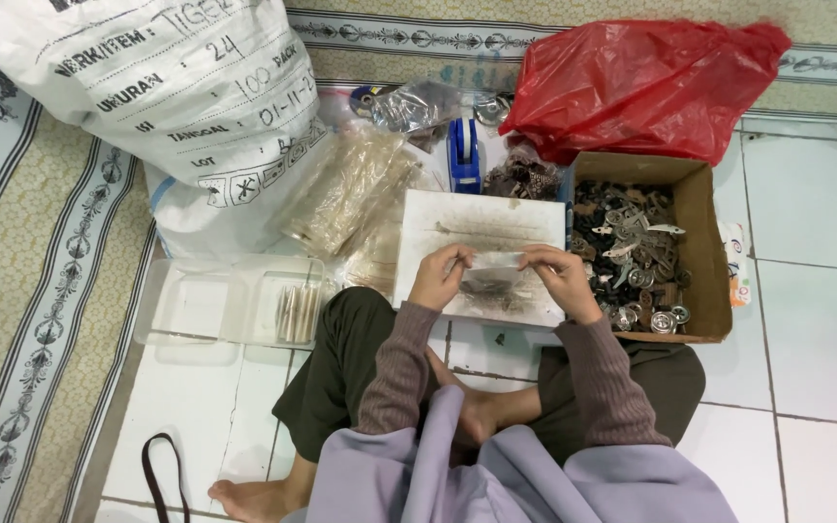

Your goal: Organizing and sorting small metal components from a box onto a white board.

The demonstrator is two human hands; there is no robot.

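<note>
White tiled floor, patterned cream mat along the left edge; person seated cross-legged, viewed from above. Left hand (438,276) and right hand (556,276) each pinch one end of a small clear plastic packet (496,263), fingers closed on it, held just above a worn white board (481,228) resting on the lap. Packet judged light, limp and slick; dark small contents sag toward its middle, so the top corners look like the surest hold. Right of the board: open brown cardboard box (699,242) full of small metal parts, touching the board's edge. Far right: crumpled red plastic bag (646,82). Far centre: blue tape dispenser (464,155). Left: stack of clear plastic sleeves (351,189), large white woven sack (167,87), shallow clear plastic tray (196,305). Nothing lies between the hands and the box.
</note>
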